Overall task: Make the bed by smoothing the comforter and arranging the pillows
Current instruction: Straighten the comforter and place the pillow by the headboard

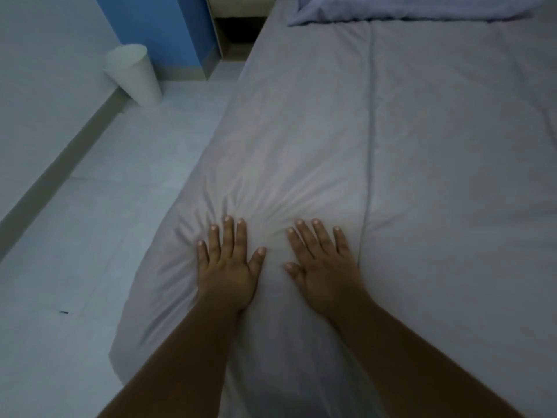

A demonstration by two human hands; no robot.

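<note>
A pale grey comforter (437, 146) covers the bed and fills the right side of the head view. A long seam runs down it. My left hand (227, 268) lies flat on the comforter near its left edge, fingers spread. My right hand (324, 271) lies flat beside it, palm down, just left of the seam. Small wrinkles fan out in the fabric ahead of both hands. A light bluish pillow (407, 9) lies at the head of the bed, top right, partly cut off by the frame.
A white waste bin (134, 73) stands on the tiled floor (90, 251) by the left wall. A blue panel (156, 28) and a wooden bedside unit (235, 28) sit at the top. A small dark speck (64, 312) lies on the floor.
</note>
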